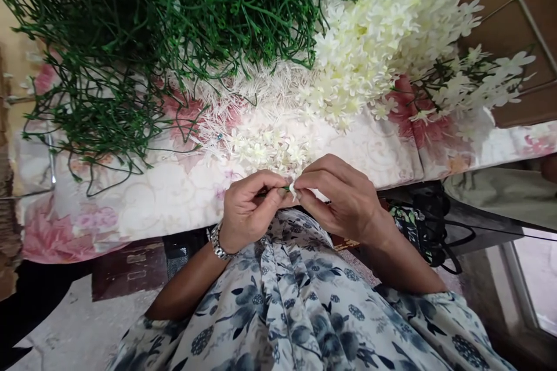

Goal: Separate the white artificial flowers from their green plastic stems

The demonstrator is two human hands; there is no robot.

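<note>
Close to my body, at the table's front edge, both hands meet fingertip to fingertip. My left hand (255, 206), with a metal watch (217, 243) on its wrist, pinches a green plastic stem (286, 188); only its tip shows. A small white artificial flower (293, 190) is pinched in my right hand (337, 197), right at the end of that stem. Whether the flower sits on the stem I cannot tell. Just beyond my fingers lies a small heap of loose cream flower heads (270, 148).
A big pile of green plastic stems (195, 6) covers the back left. White artificial flowers (374, 40) are heaped at the back right, with white thin sprigs (265, 90) between. Beneath lies a floral tablecloth (174, 191). A cardboard box (513, 29) stands far right.
</note>
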